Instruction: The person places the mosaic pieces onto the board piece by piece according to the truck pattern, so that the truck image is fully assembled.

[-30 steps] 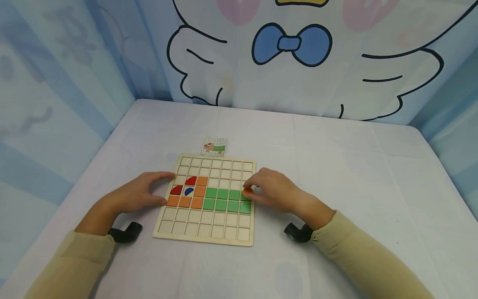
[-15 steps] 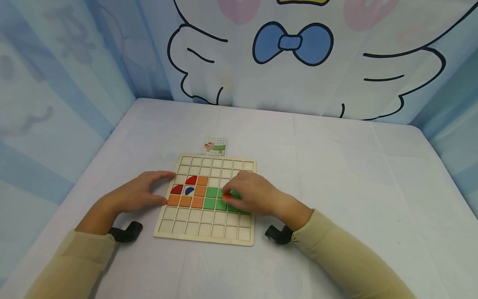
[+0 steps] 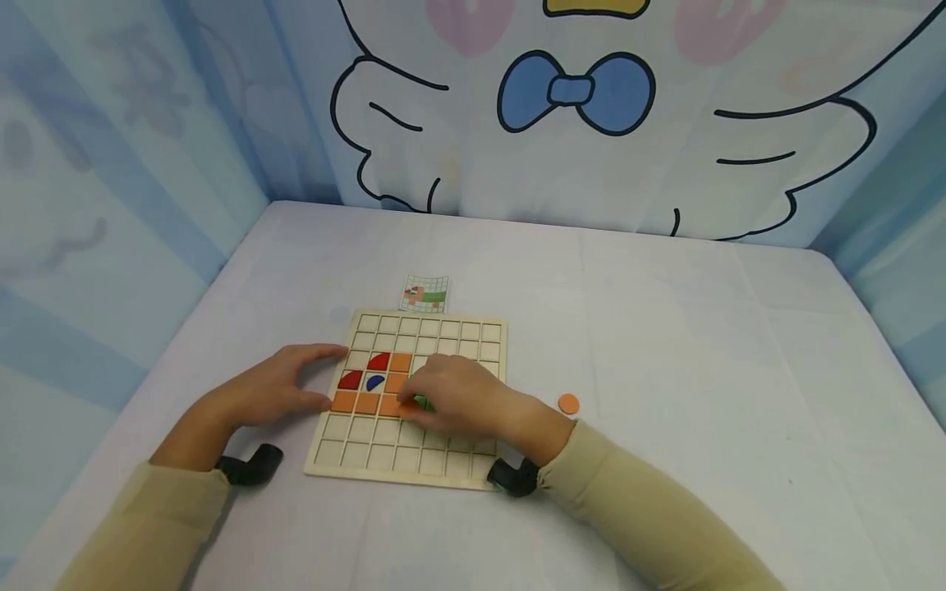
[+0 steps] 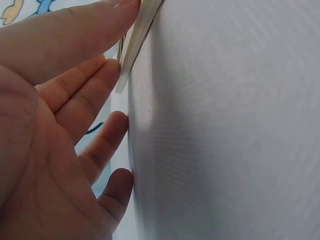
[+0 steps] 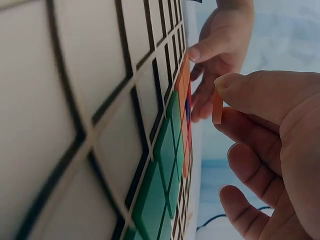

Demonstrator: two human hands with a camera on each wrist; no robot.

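A wooden grid board lies flat on the table, its squares partly filled. Orange square tiles, two red rounded pieces and a blue half-circle sit on its left side. To their right are green tiles, mostly covered by my right hand in the head view. That hand pinches a thin orange tile between thumb and forefinger, above the board. My left hand rests at the board's left edge, thumb and forefinger apart and touching it, the other fingers loosely extended.
Just beyond the board lies a small pattern card with a coloured grid picture. An orange disc is on the white cloth right of the board, near my right wrist. Printed curtains enclose the table's back and sides.
My right hand has moved left across the board with the orange tile, from the right edge to beside the orange squares. The orange disc on the cloth has come into view. My left hand stays put.
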